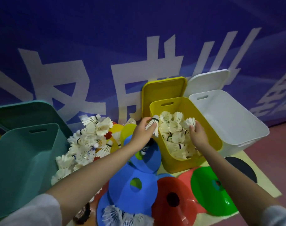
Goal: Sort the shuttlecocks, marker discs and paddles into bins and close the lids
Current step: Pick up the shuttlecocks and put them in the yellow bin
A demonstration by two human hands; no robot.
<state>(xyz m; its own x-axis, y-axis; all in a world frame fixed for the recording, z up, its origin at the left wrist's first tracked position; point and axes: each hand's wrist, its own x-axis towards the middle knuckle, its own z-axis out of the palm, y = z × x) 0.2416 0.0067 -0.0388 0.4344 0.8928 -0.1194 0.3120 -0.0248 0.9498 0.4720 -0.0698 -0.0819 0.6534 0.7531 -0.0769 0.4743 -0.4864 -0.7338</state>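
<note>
A blue banner (106,30) with large white characters is seen behind a pale mat (261,185). A feathered shuttlecock (152,126) is pinched by the left hand (142,129) at the rim of the smooth yellow bin (171,162), which is partly filled with shuttlecocks. Another shuttlecock (190,122) is held by the right hand's (197,133) curled fingers inside it. Glossy cone-shaped marker discs (134,186) are spread in front.

A pale yellow mat (246,162) is lying on the reddish floor (282,144), carrying the teal bin (16,152), yellow bin (174,162), white bin (236,121), scattered marker discs (171,193) and loose shuttlecocks (83,144)
</note>
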